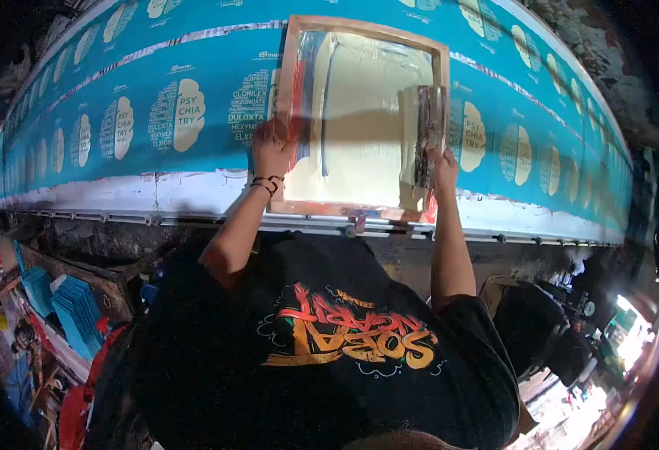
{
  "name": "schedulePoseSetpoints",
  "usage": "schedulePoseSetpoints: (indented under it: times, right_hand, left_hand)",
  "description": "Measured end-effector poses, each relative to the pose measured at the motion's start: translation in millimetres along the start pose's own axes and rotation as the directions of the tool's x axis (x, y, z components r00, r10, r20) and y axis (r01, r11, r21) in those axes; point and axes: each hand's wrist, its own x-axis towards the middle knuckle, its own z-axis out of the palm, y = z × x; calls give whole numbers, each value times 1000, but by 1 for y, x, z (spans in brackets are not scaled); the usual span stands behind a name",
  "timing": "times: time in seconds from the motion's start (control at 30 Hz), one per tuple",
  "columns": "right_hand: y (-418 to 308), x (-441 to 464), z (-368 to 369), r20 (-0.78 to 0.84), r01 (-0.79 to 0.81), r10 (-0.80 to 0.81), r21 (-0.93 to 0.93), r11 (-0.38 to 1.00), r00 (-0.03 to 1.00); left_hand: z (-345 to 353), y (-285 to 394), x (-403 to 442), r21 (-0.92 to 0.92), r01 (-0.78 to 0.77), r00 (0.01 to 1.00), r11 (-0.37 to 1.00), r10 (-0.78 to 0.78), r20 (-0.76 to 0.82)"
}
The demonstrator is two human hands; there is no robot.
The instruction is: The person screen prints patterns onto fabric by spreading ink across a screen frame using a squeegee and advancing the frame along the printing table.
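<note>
A wooden-framed screen (359, 208) lies on teal printed fabric (217, 90), with pale cream ink (363, 90) spread across its mesh. My left hand (272, 146), a dark bracelet at its wrist, is closed on the left side of the frame. At the right inner side of the screen, my right hand (442, 169) grips a dark, ink-stained squeegee (428, 112), which stands lengthwise near the right edge of the frame. Reddish stains mark the left side and bottom edge of the frame.
A metal rail (314, 223) with small fittings runs along the near table edge. Folded teal pieces (76, 307) sit at the lower left beside red cloth (74, 412). A dark draped object (528, 326) stands at the lower right.
</note>
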Motion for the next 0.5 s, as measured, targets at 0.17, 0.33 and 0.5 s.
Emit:
schedulePoseSetpoints:
  times: [0.17,0.33,0.5]
  right_hand:
    - [-35,27,39,-51,478,-648,-632,610,760]
    - [-181,167,104,537,610,-290,-713,346,792]
    - [-107,239,122,512,736,-717,-677,3,474]
  left_hand:
    - [-6,48,84,27,-434,861,900,424,-280]
    - [1,119,274,-36,-648,733,761,636,240]
    - [54,107,290,15,-504,783,864,450,429]
